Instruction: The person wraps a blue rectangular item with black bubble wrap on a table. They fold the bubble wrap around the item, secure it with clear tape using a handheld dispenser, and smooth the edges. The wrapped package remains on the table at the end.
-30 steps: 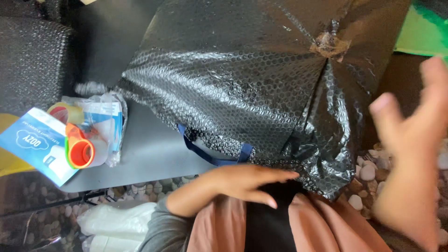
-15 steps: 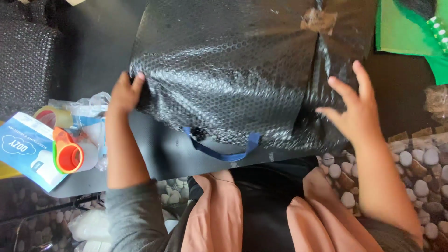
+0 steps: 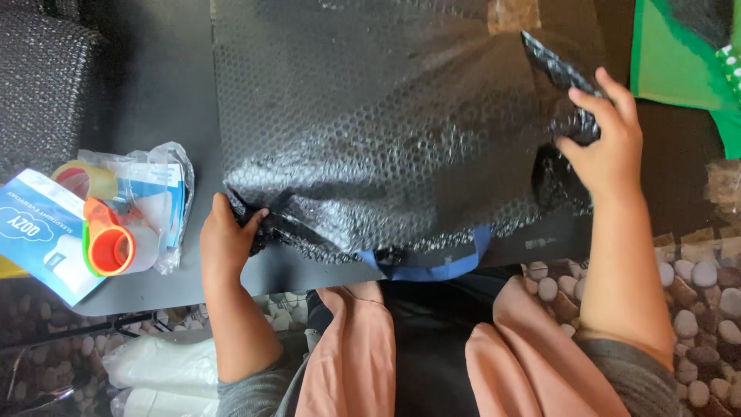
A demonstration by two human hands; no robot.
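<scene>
Hands, left (image 3: 228,239) and right (image 3: 606,147), clutch black bubble-wrap parcel (image 3: 386,123).

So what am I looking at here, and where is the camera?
No machine here: a person works with bare hands, and the one camera sits on their head, looking down. A dark table holds a big parcel wrapped in black bubble wrap, with a blue strap peeking out beneath. The left hand grips the wrap at the near left corner; the right hand holds a fold of it at the right edge. To the left lie an orange tape dispenser and a clear bag of small packets. A green sheet lies at the far right.
</scene>
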